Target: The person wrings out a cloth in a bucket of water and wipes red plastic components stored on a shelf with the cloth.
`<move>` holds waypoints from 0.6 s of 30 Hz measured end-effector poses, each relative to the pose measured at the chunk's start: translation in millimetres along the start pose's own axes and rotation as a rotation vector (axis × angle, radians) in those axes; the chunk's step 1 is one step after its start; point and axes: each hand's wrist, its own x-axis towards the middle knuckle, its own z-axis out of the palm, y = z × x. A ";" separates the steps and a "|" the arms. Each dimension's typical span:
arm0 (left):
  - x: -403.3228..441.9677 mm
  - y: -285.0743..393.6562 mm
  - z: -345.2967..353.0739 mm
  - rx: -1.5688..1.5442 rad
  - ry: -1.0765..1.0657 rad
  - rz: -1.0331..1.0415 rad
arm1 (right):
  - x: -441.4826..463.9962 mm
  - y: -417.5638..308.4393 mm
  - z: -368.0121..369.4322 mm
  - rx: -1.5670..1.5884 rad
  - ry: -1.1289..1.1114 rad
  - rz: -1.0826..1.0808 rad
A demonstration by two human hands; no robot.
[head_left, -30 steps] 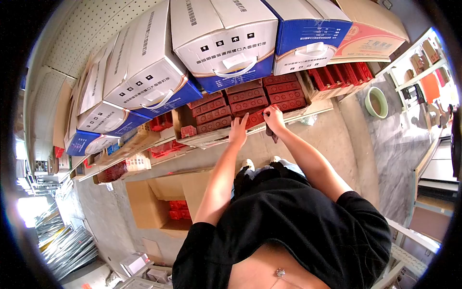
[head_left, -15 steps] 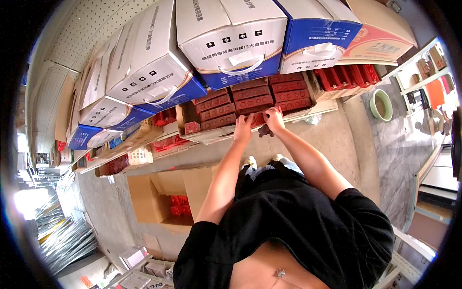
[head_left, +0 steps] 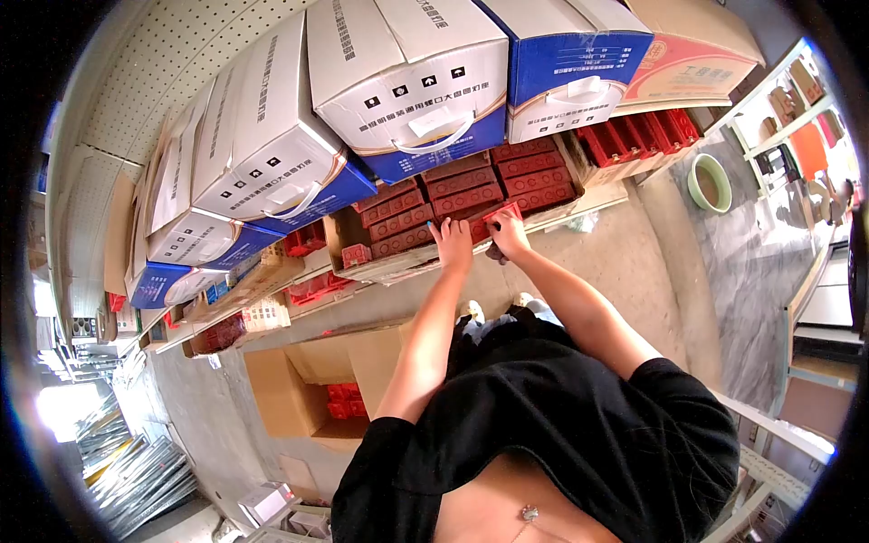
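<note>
Several dark red blocks [head_left: 463, 191] lie in rows in a shallow cardboard box [head_left: 412, 261] on the shelf. At the box's front edge my left hand [head_left: 452, 242] rests with its fingers apart, touching the front of the rows. Just to its right, my right hand [head_left: 509, 233] is closed round a brighter red piece [head_left: 501, 212], which is tilted up at its near end. A dark crumpled cloth [head_left: 496, 256] hangs below the right hand, partly hidden by it. One small red piece [head_left: 356, 254] sits in the box's left front corner.
White and blue cartons [head_left: 412, 100] stand above the box. Another box of red parts [head_left: 638, 143] is to the right. An open carton [head_left: 294, 389] with red pieces lies on the floor. A green bucket [head_left: 709, 184] stands at the right.
My left hand has moved slightly away from my right hand and its fingers have spread. The red piece at my right hand now shows tilted up. The view has shifted slightly.
</note>
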 end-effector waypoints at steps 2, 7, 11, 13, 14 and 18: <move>-1.7 -2.6 -1.1 -0.158 0.059 0.025 | -0.4 -2.9 -5.2 0.021 0.013 -0.027; -7.9 -5.0 -2.1 -0.428 0.157 0.064 | -0.7 -28.0 -14.3 0.006 0.036 -0.105; -9.3 -11.8 9.7 -0.449 0.193 0.111 | -4.5 -22.4 -7.0 -0.123 -0.034 -0.147; -7.8 -11.0 17.0 -0.465 0.200 0.058 | 0.6 -19.4 -4.8 -0.179 -0.004 -0.188; -8.9 -10.7 21.3 -0.472 0.201 0.030 | 2.1 -17.3 -3.7 -0.207 0.009 -0.206; -9.7 -10.1 17.2 -0.506 0.195 0.018 | 11.5 -9.6 -16.4 -0.276 -0.013 -0.113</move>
